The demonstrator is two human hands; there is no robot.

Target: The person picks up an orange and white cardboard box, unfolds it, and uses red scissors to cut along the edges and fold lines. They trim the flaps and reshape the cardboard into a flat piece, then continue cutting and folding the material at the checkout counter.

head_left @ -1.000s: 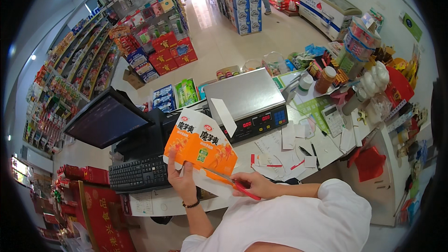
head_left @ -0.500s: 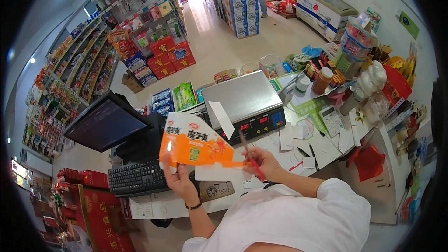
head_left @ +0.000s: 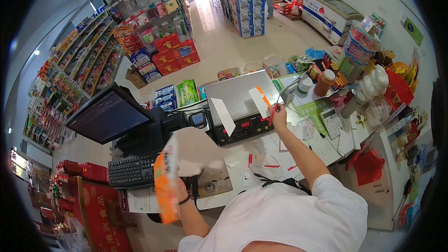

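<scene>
While the left hand [head_left: 182, 191] grips the orange-and-white card [head_left: 196, 151], which blurs and spreads clockwise around it from seven to one o'clock, the right hand [head_left: 279, 118], at two o'clock from the left, is closed on red-handled scissors [head_left: 272, 115]. Between ten and eleven o'clock from the right hand, a white piece with an orange stripe [head_left: 255, 101] extends over the scale [head_left: 231, 85]; whether it rests there, I cannot tell. The keyboard [head_left: 133, 172] lies at the left hand's ten o'clock.
</scene>
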